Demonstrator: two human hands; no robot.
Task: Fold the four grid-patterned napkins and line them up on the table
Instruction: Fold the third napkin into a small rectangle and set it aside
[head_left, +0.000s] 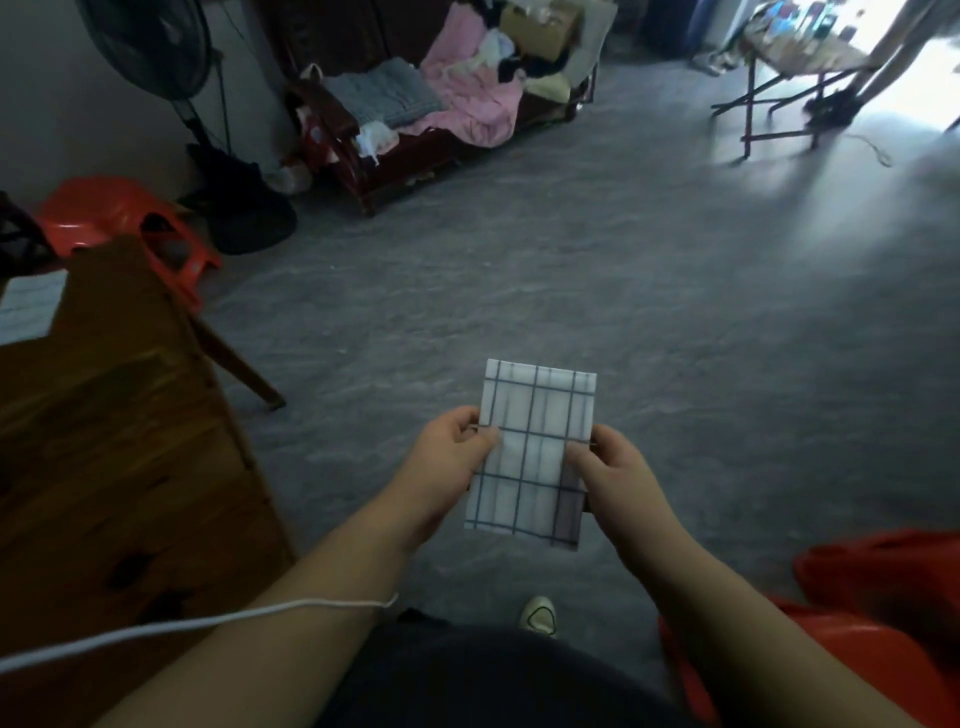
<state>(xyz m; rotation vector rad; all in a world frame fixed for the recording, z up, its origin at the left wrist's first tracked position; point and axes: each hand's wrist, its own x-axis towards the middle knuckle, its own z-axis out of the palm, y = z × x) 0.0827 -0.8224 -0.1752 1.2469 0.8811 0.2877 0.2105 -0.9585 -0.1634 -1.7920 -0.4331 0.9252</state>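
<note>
**Napkin (535, 415) folded, held in both hands off the table (119, 467)**

Both hands hold the napkin in the air in front of the body, over the grey floor (623, 286) and to the right of the table, apart from it. It is folded into an upright rectangle, white with dark grid lines, its top edge level and its lower right part shaded.

The left hand (452, 457) pinches the left edge about halfway down, with the thumb lying on the front face and the fingers curled behind. The right hand (613, 467) pinches the right edge at the same height in the same way, thumb in front and fingers hidden behind the cloth.

A second white cloth (28, 306) lies flat at the far end of the table, cut off by the left edge of the view; its pattern is too faint to make out. A white cord (208, 621) crosses the left forearm. A shoe (540, 613) shows on the floor below the napkin.

A red stool (119, 213) stands beyond the table, with a fan (150, 47) behind it. Farther back, a bench (415, 150) carries pink and grey cloths. Something red (883, 597) fills the lower right corner.
</note>
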